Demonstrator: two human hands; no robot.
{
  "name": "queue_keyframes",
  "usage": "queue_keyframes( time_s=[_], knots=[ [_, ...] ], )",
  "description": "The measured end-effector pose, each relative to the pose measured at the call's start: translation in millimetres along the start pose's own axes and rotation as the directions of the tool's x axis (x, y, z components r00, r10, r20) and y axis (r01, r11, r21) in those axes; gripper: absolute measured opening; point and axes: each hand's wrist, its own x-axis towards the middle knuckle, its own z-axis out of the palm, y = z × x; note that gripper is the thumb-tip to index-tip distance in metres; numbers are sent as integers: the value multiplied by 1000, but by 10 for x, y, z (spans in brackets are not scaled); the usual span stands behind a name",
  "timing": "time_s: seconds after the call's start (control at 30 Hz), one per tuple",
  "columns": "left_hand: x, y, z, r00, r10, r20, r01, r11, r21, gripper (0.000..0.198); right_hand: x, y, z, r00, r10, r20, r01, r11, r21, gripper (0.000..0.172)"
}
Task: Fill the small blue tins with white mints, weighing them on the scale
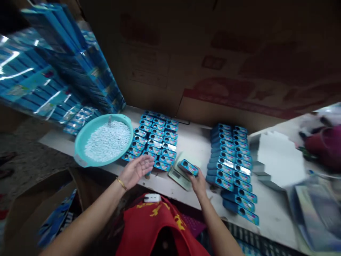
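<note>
My left hand (137, 170) hovers palm up with fingers spread over the table's near edge, beside a block of small blue tins (157, 140); a few pale bits seem to lie on the palm. My right hand (197, 182) grips one blue tin (188, 167) and holds it on a small pale scale (179, 175). A teal basin (102, 142) full of small white pellets sits to the left of my left hand, with a scoop handle sticking up in it.
A second block of blue tins (231, 160) lies right of the scale. Blue wrapped packs (53, 71) are stacked at the back left. A cardboard wall (213, 53) stands behind the table. White folded cartons (277, 160) lie at right. A cardboard box (34, 213) sits lower left.
</note>
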Motion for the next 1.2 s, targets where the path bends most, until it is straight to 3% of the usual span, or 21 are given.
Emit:
queue_keyframes(
  time_s=[0.07, 0.13, 0.23, 0.37, 0.43, 0.53, 0.7, 0.97, 1.1, 1.2],
  knots=[
    [100, -251, 197, 982, -162, 100, 171, 982, -85, 32, -26, -163, -98, 994, -103, -33, 101, 993, -62, 40],
    [251, -456, 359, 955, -253, 156, 276, 949, -150, 34, -81, -397, -236, 957, -286, -40, 272, 940, -208, 37],
    [486, -667, 548, 936, -303, 181, 338, 917, -211, 35, -160, -827, -417, 841, -514, 167, 523, 695, -494, 42],
    [663, -805, 748, 936, -312, 162, 343, 911, -230, 32, -236, -1256, -474, 682, -601, 417, 685, 325, -652, 40],
    [694, -838, 821, 937, -315, 153, 343, 913, -221, 29, -275, -1337, -455, 632, -620, 465, 712, 229, -663, 38],
    [708, -870, 884, 942, -311, 128, 332, 919, -213, 25, -327, -1341, -437, 611, -640, 466, 711, 184, -679, 38],
    [695, -904, 922, 934, -335, 127, 355, 911, -209, 21, -354, -1243, -455, 635, -643, 428, 698, 239, -675, 37],
    [738, -935, 899, 940, -326, 100, 340, 914, -220, 16, -400, -968, -513, 787, -585, 196, 552, 526, -646, 42],
    [740, -921, 840, 941, -323, 102, 338, 915, -220, 15, -365, -670, -531, 896, -441, -54, 394, 845, -363, 36],
    [721, -874, 810, 934, -336, 119, 354, 909, -218, 17, -283, -384, -468, 968, -203, -150, 199, 979, -46, 34]
  ],
)
